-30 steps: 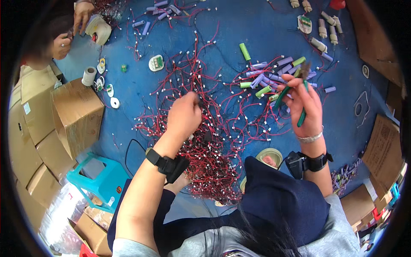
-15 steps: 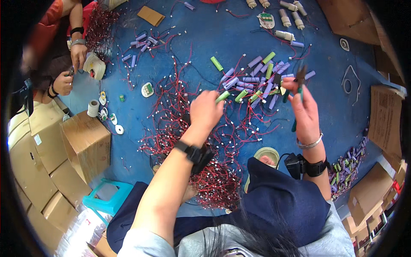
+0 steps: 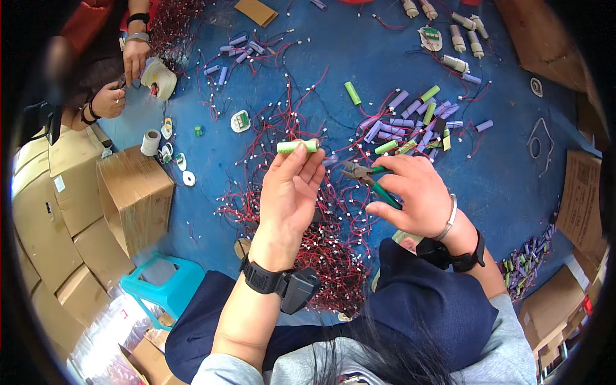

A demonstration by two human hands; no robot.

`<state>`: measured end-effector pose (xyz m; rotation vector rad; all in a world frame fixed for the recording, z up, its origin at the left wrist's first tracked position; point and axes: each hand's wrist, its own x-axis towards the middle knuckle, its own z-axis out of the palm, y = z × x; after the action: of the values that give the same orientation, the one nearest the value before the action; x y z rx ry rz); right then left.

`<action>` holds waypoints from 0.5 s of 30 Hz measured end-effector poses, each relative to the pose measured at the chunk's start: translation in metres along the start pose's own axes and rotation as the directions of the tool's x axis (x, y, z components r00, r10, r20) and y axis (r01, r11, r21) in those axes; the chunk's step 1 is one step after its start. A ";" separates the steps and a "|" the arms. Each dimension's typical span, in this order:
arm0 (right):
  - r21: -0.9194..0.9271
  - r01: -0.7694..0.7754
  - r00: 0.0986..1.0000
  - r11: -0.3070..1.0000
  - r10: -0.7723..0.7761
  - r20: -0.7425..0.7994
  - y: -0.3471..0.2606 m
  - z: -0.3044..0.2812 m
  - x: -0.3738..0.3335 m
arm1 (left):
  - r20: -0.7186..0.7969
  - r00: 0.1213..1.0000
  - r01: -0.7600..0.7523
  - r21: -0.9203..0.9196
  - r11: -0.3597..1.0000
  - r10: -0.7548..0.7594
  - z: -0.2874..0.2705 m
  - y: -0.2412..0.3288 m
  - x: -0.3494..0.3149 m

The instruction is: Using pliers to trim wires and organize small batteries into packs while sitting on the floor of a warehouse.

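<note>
Between the fingers of my left hand (image 3: 290, 186) is a green cylindrical battery cell (image 3: 297, 147), lying crosswise above the palm. My right hand (image 3: 417, 192) grips green-handled cutting pliers (image 3: 378, 184); their metal jaws point left toward the cell but are apart from it. Beyond the right hand lies a loose pile of purple and green cells (image 3: 410, 125), some with thin leads. Under both hands spreads a large tangle of red and black wires (image 3: 330, 256) with small white connectors. A single green cell (image 3: 352, 93) rests away from the pile's left side.
A co-worker's hands (image 3: 109, 99) work at the upper left, near a white roll (image 3: 158, 78). Cardboard boxes (image 3: 138, 199) and a turquoise stool (image 3: 163, 289) stand on the left. White cylinders (image 3: 457, 38) lie at the far right, and more cells (image 3: 529, 260) by the right-hand boxes.
My left hand has drawn back from the pile and turned palm up with the green cell. The pliers came down and left, jaws now toward it. The whole view has shifted slightly.
</note>
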<state>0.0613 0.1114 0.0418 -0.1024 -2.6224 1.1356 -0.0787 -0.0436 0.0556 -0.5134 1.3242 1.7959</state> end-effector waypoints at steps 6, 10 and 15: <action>0.507 -0.386 0.919 0.771 0.272 0.286 -0.002 0.022 -0.004 | 0.027 0.997 -0.071 -0.059 0.996 0.072 0.005 -0.004 -0.011; 0.634 -0.479 0.877 0.608 0.304 0.371 -0.005 0.025 -0.001 | 0.086 0.992 -0.083 -0.050 0.995 0.087 0.005 -0.011 -0.014; 0.576 -0.361 0.932 0.733 0.271 0.240 -0.005 0.032 0.000 | 0.077 0.995 -0.063 -0.045 0.997 0.067 0.002 -0.014 -0.018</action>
<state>0.0520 0.0854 0.0244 -0.3571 -2.2452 2.1358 -0.0569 -0.0470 0.0612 -0.4220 1.2643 1.8817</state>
